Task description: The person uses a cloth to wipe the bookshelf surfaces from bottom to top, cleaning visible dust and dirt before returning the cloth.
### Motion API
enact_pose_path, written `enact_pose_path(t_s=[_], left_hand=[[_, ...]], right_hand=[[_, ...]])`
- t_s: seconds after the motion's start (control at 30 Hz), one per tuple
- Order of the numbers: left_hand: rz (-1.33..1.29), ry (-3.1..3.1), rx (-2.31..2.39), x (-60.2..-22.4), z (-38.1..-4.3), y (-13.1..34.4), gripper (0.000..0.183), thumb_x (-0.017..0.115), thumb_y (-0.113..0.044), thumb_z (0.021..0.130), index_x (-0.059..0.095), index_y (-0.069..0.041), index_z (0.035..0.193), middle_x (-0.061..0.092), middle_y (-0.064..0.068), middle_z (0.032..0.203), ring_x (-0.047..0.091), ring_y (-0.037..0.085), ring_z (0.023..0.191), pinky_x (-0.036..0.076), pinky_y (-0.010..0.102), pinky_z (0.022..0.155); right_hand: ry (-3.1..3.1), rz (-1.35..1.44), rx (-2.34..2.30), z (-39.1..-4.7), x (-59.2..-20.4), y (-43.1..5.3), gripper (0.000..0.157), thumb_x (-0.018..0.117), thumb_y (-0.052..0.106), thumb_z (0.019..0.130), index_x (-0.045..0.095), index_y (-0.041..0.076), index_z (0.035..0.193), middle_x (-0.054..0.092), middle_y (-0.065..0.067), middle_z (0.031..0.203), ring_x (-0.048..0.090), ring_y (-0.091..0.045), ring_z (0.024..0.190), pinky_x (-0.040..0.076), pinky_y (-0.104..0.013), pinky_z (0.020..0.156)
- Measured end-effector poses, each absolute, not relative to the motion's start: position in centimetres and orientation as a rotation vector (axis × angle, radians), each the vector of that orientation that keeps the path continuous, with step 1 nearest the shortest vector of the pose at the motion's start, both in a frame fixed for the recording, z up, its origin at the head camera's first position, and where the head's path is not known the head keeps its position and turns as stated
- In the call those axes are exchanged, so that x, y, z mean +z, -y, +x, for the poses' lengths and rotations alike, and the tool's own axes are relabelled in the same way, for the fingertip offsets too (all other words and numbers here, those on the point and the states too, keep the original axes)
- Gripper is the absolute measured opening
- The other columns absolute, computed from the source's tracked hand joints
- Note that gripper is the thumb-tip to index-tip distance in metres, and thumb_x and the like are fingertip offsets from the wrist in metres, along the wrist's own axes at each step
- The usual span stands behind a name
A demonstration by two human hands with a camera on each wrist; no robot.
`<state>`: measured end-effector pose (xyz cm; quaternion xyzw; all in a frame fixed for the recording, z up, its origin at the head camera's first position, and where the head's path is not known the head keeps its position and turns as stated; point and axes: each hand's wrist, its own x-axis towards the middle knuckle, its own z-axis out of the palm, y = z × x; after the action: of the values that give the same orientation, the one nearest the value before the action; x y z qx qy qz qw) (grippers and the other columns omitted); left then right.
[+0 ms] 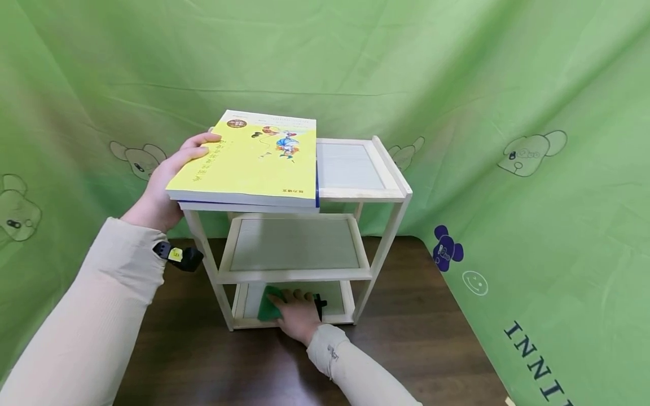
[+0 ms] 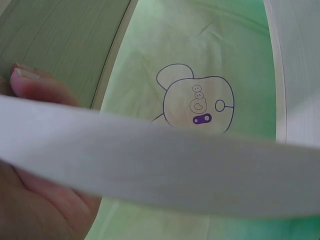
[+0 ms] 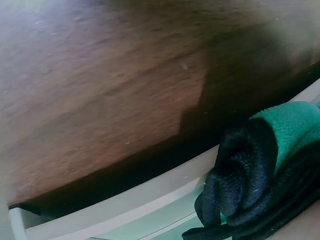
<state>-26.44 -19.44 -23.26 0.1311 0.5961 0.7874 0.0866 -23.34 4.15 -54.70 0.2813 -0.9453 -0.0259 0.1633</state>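
Note:
A yellow book [image 1: 259, 163] with a cartoon picture lies on top of another book with a blue edge, at the left of the white rack's top shelf [image 1: 350, 166]. My left hand [image 1: 165, 186] grips the stack's left side, two digits over the yellow cover. In the left wrist view, a pale bar crosses in front of the left hand [image 2: 45, 200], hiding part of it. Down on the bottom shelf [image 1: 332, 296], my right hand [image 1: 299, 316] holds a green and black cloth [image 1: 269, 303]. The cloth [image 3: 250, 170] is bunched in the right wrist view; most fingers there are hidden.
Between the top and bottom shelves is a middle shelf [image 1: 294, 245] with a pale panel. The rack stands on a dark wooden floor [image 1: 416, 338]. Behind it and to both sides hangs a green curtain [image 1: 325, 56] printed with bear heads.

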Motion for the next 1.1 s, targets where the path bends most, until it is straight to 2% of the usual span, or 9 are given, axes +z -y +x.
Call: enact_pose_path(t_s=[0.13,0.23,0.33,0.57,0.77,0.97,1.1], left_hand=[[0.389,-1.770,2.341,-23.33,-26.43,19.26,0.030,0.046,-0.032,0.103,0.048,-0.031,0.133,0.024,-0.006,0.159,0.066,0.004,0.073,0.047,0.016,0.060],[0.378,-1.767,2.340,-23.38,-26.37,19.24,0.031,0.045,-0.033,0.103,0.047,-0.032,0.134,0.017,-0.007,0.163,0.066,0.004,0.073,0.048,0.016,0.060],[0.373,-1.775,2.336,-23.40,-26.32,19.29,0.031,0.045,-0.033,0.103,0.047,-0.032,0.135,0.019,-0.007,0.162,0.066,0.004,0.072,0.048,0.017,0.060],[0.379,-1.787,2.337,-23.36,-26.36,19.36,0.031,0.046,-0.033,0.103,0.047,-0.032,0.134,0.032,-0.006,0.154,0.068,0.005,0.072,0.048,0.018,0.059],[0.372,-1.769,2.351,-23.26,-26.40,19.43,0.031,0.046,-0.032,0.103,0.048,-0.031,0.134,0.031,-0.006,0.154,0.068,0.005,0.073,0.049,0.017,0.060],[0.375,-1.757,2.357,-23.27,-26.34,19.44,0.032,0.047,-0.031,0.103,0.047,-0.030,0.135,0.040,-0.008,0.146,0.068,0.005,0.072,0.049,0.018,0.059],[0.373,-1.761,2.361,-23.24,-26.31,19.35,0.032,0.047,-0.031,0.103,0.047,-0.030,0.135,0.035,-0.006,0.151,0.068,0.005,0.073,0.049,0.017,0.060]], right_hand=[[2.700,0.823,-0.076,-23.17,-54.56,-3.89,0.054,0.071,0.046,0.087,0.055,0.035,0.138,0.065,0.001,0.123,0.064,-0.021,0.103,0.052,-0.039,0.081],[2.714,0.834,-0.084,-23.12,-54.60,-3.72,0.056,0.072,0.045,0.086,0.055,0.035,0.139,0.065,0.001,0.124,0.064,-0.021,0.104,0.053,-0.039,0.082],[2.727,0.837,-0.090,-23.18,-54.78,-3.62,0.058,0.073,0.045,0.086,0.053,0.036,0.140,0.064,0.001,0.126,0.064,-0.021,0.106,0.053,-0.039,0.084],[2.731,0.842,-0.082,-23.53,-55.00,-3.60,0.059,0.072,0.046,0.087,0.051,0.036,0.141,0.063,0.002,0.128,0.063,-0.021,0.108,0.052,-0.039,0.085],[2.710,0.848,-0.094,-23.61,-55.00,-3.55,0.059,0.073,0.046,0.086,0.052,0.036,0.141,0.064,0.002,0.127,0.063,-0.021,0.107,0.052,-0.037,0.083],[2.699,0.838,-0.087,-23.52,-54.93,-3.60,0.058,0.073,0.046,0.086,0.053,0.036,0.140,0.065,0.002,0.126,0.063,-0.020,0.106,0.053,-0.037,0.083],[2.687,0.833,-0.100,-23.43,-54.85,-3.64,0.057,0.073,0.047,0.086,0.053,0.037,0.140,0.065,0.003,0.125,0.064,-0.019,0.105,0.053,-0.036,0.082]])
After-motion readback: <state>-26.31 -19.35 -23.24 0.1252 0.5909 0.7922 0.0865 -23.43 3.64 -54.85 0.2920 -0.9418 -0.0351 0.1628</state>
